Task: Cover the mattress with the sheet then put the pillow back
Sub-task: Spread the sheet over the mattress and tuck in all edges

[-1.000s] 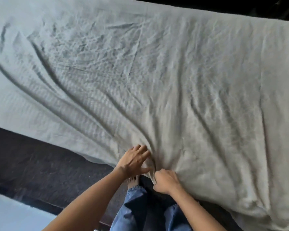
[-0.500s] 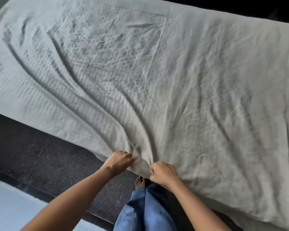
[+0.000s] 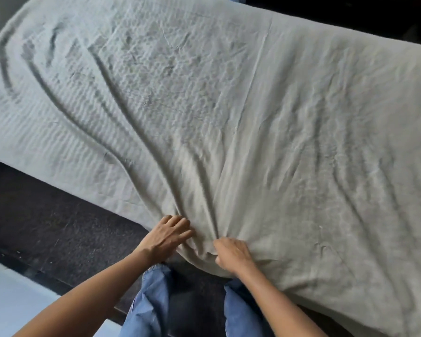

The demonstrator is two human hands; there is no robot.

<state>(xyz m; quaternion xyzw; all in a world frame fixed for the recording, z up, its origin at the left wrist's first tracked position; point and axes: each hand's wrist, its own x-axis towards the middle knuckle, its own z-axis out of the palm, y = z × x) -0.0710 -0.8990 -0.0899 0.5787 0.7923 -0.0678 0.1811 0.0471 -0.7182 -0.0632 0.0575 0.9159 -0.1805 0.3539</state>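
Observation:
A pale grey-green sheet (image 3: 229, 105) lies spread over the mattress, creased, with long folds running toward its near edge. The mattress itself is hidden under it. At that near edge my left hand (image 3: 167, 235) lies on the cloth with fingers spread, pressing a fold. My right hand (image 3: 232, 256) is closed in a fist on a bunch of the sheet's edge, a hand's width to the right. No pillow is in view.
A dark carpet (image 3: 58, 227) runs along the near side of the bed, with a pale floor (image 3: 7, 295) at the lower left. My legs in blue jeans (image 3: 153, 302) stand against the bed's edge. Dark space lies beyond the far side.
My hands have moved apart along the sheet's near edge. The left hand's fingers have spread out on the cloth. The folds toward my hands have shifted and the view has tilted.

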